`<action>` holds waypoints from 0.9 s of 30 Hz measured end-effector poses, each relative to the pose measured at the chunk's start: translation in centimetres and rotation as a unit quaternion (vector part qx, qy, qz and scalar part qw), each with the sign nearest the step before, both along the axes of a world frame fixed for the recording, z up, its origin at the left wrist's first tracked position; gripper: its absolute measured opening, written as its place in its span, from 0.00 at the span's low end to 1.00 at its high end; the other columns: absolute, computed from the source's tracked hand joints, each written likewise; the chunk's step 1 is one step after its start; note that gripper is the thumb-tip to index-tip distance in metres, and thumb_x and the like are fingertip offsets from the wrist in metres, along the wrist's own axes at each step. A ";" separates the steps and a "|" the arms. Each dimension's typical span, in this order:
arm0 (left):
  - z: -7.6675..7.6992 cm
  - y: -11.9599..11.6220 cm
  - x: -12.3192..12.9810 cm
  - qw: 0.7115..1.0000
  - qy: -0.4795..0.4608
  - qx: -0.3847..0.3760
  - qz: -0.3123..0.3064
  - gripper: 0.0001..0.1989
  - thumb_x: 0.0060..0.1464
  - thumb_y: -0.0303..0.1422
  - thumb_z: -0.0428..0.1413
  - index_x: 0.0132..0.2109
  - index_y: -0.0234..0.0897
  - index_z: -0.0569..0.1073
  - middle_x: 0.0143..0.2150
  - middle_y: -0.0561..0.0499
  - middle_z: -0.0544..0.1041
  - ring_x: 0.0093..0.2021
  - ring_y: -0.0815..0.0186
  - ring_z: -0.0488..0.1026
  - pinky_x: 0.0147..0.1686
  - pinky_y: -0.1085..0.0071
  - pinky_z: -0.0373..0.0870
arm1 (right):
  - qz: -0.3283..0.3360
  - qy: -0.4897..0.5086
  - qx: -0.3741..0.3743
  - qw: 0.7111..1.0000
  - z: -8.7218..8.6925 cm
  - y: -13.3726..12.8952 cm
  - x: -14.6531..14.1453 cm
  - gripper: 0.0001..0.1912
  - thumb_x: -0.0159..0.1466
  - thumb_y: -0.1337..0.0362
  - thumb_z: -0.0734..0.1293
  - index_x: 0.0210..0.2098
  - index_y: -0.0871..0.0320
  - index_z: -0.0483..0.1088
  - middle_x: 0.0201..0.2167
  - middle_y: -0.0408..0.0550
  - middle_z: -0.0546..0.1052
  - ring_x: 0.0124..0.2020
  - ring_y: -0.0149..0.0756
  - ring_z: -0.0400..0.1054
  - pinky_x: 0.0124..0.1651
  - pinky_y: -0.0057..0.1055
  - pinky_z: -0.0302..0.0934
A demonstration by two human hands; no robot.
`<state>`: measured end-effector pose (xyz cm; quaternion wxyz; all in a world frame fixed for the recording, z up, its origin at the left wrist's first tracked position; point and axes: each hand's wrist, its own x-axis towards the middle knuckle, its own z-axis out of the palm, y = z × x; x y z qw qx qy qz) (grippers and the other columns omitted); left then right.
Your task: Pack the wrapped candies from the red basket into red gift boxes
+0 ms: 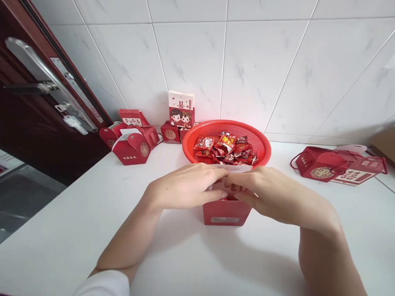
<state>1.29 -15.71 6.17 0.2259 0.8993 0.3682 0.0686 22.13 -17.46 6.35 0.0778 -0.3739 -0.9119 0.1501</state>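
A small red cardboard candy box (227, 209) stands upright on the white table in front of me, with a clear slot low on its near side. Its top is raised at the back, showing a pale inside, and a bit of red wrapper shows within. My left hand (190, 185) comes from the left, its thumb and bent fingers closed at the box's top opening. From the right, my right hand (264, 189) pinches at the same opening, its fingertips close to the left ones. Just behind stands a red plastic basket (262, 156) with wrapped candies (229, 147).
Red gift boxes (131, 146) stand at the left back, and an upright box with cartoon figures (181, 112) leans by the tiled wall. More red boxes with cords (322, 165) lie at the right, near a brown carton (391, 145). A door with keys (73, 121) borders the left.
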 end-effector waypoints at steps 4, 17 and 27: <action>-0.1 0.9 -0.4 1.000 0.004 -0.029 -0.012 0.14 0.67 0.40 0.49 0.48 0.41 0.78 0.41 0.50 0.82 0.38 0.60 0.78 0.39 0.68 0.68 | 0.001 0.056 0.010 0.998 0.2 0.6 0.7 0.13 0.69 0.72 0.60 0.41 0.55 0.77 0.37 0.47 0.81 0.32 0.34 0.73 0.33 0.29 0.59; 0.9 1.1 -1.9 0.999 0.040 0.019 0.001 0.19 0.60 0.41 0.59 0.57 0.45 0.77 0.56 0.49 0.79 0.53 0.56 0.77 0.46 0.68 0.70 | -0.052 0.029 -0.041 0.997 0.2 2.0 3.2 0.12 0.64 0.59 0.69 0.46 0.51 0.78 0.47 0.49 0.78 0.47 0.44 0.73 0.46 0.36 0.67; 1.3 0.4 -2.5 0.993 0.043 0.073 0.087 0.35 0.52 0.45 0.63 0.66 0.46 0.68 0.68 0.45 0.67 0.61 0.49 0.71 0.50 0.63 0.73 | -0.055 0.019 -0.096 0.994 -0.3 2.8 3.0 0.05 0.63 0.63 0.69 0.39 0.53 0.70 0.41 0.44 0.77 0.39 0.37 0.69 0.34 0.30 0.59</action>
